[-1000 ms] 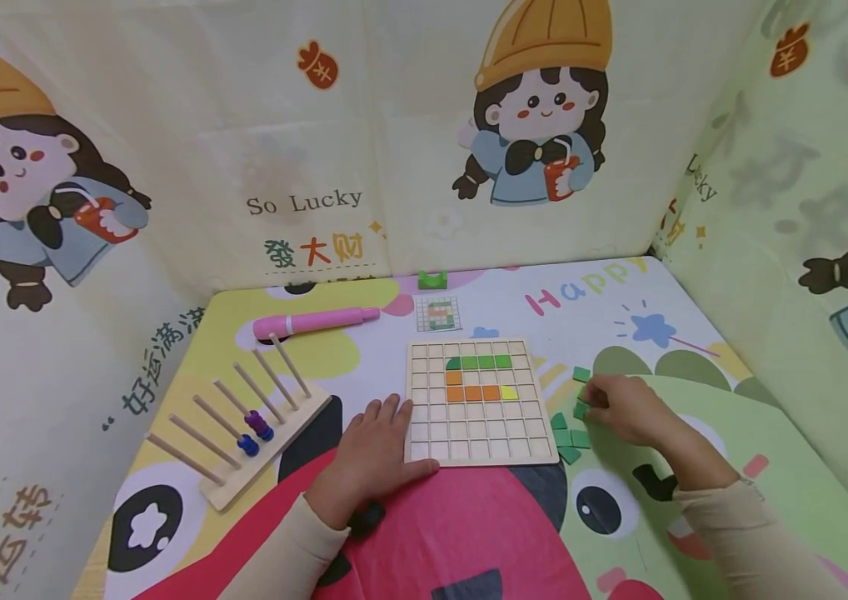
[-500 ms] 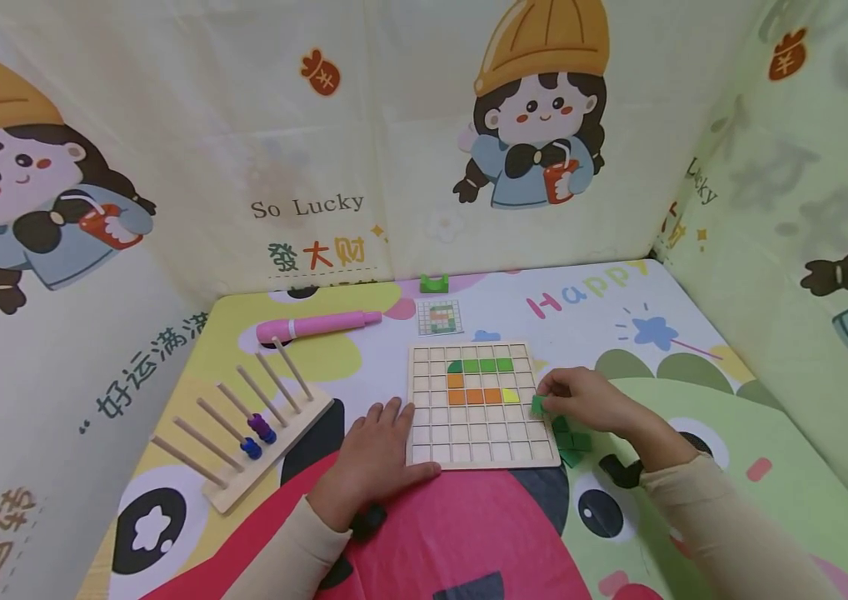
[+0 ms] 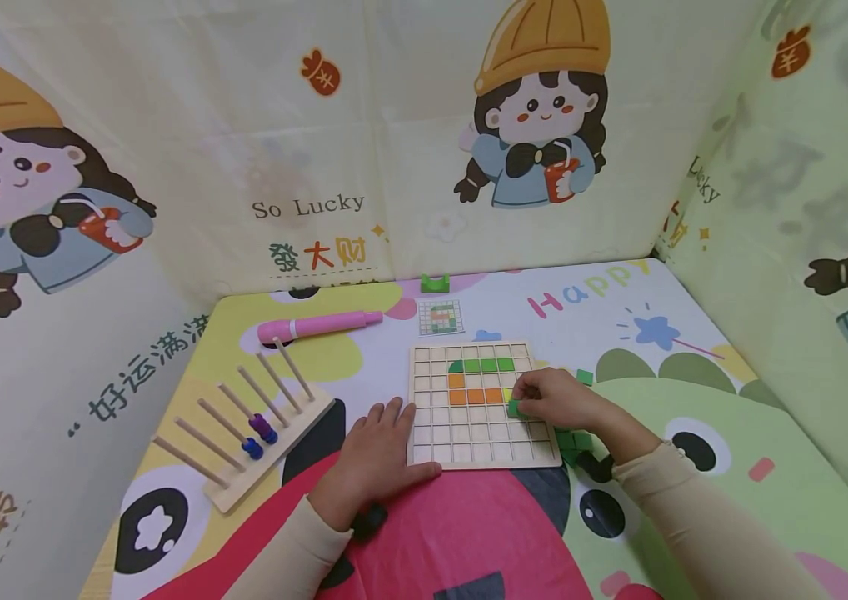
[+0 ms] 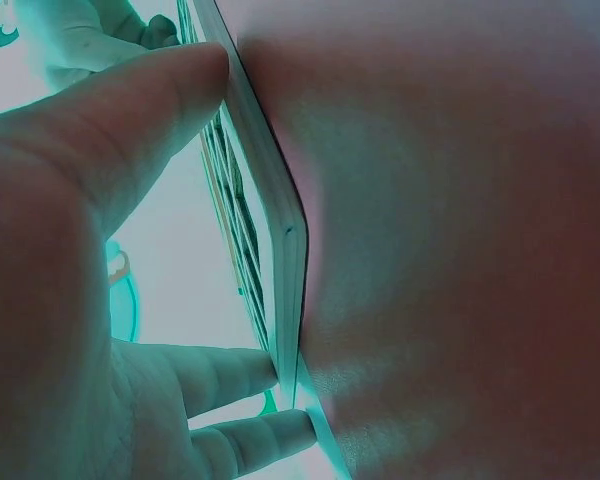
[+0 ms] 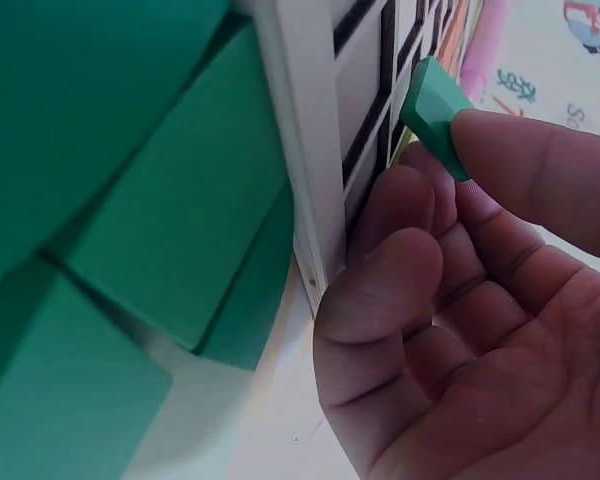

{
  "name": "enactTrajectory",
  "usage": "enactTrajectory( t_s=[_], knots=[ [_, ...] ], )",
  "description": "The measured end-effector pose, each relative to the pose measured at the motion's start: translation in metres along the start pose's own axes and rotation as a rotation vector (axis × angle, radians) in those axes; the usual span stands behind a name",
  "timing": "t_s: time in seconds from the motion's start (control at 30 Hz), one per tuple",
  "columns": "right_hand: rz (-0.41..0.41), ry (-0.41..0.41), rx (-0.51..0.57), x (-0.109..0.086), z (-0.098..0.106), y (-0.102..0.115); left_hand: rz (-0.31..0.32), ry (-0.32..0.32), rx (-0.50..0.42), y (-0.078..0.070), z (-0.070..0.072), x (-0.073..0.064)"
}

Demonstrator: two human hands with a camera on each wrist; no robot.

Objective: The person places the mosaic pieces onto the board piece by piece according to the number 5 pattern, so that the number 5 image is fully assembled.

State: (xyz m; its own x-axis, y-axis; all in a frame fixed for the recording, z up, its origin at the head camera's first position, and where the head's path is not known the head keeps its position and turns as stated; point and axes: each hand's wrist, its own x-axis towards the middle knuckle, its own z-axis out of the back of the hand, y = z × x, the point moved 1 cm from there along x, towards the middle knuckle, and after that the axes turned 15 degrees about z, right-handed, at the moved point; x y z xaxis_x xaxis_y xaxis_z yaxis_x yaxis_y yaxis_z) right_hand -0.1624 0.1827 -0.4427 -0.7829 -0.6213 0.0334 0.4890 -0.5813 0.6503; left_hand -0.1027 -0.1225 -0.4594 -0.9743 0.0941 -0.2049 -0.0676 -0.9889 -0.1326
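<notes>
A wooden grid board [image 3: 446, 437] lies in front of me in the head view. Green tiles [image 3: 489, 365] form a row near its top, with orange tiles [image 3: 475, 397] below and a yellow tile [image 3: 508, 395] at that row's end. My right hand [image 3: 562, 407] pinches a green square tile [image 5: 435, 115] between thumb and fingers, low over the board just below the yellow one. My left hand [image 3: 375, 450] rests at the board's lower left corner, fingers along the left edge and thumb at the near edge.
Several loose green tiles [image 3: 576, 442] lie right of the board, partly behind my right hand; another green tile [image 3: 585, 377] is farther up. A pattern card [image 3: 440, 317] and a small green holder [image 3: 435, 284] are behind the board. Left stand a pink pen [image 3: 319, 325] and a peg rack [image 3: 266, 450].
My right hand has picked up a green tile from the loose ones on the right and carried it left over the board. My left hand has stayed at the board's corner.
</notes>
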Motion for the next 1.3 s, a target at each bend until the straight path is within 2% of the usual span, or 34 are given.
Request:
enactTrajectory(
  t_s=[0.3, 0.63, 0.83, 1.07, 1.3],
  knots=[
    [-0.024, 0.000, -0.045, 0.003, -0.004, 0.002, -0.006, -0.006, 0.011, 0.000, 0.002, 0.000],
    [-0.015, -0.031, -0.171, 0.006, -0.012, 0.006, -0.014, -0.012, 0.008, -0.001, 0.003, -0.001],
    [-0.006, -0.056, -0.191, 0.004, -0.013, 0.009, -0.016, -0.024, 0.013, -0.001, 0.002, -0.001],
    [-0.005, -0.088, -0.132, -0.009, 0.006, 0.001, -0.013, -0.024, 0.007, -0.001, 0.000, -0.001],
    [-0.079, -0.126, -0.227, -0.026, 0.036, -0.030, -0.013, -0.021, 0.013, 0.000, 0.000, -0.001]
  ],
)
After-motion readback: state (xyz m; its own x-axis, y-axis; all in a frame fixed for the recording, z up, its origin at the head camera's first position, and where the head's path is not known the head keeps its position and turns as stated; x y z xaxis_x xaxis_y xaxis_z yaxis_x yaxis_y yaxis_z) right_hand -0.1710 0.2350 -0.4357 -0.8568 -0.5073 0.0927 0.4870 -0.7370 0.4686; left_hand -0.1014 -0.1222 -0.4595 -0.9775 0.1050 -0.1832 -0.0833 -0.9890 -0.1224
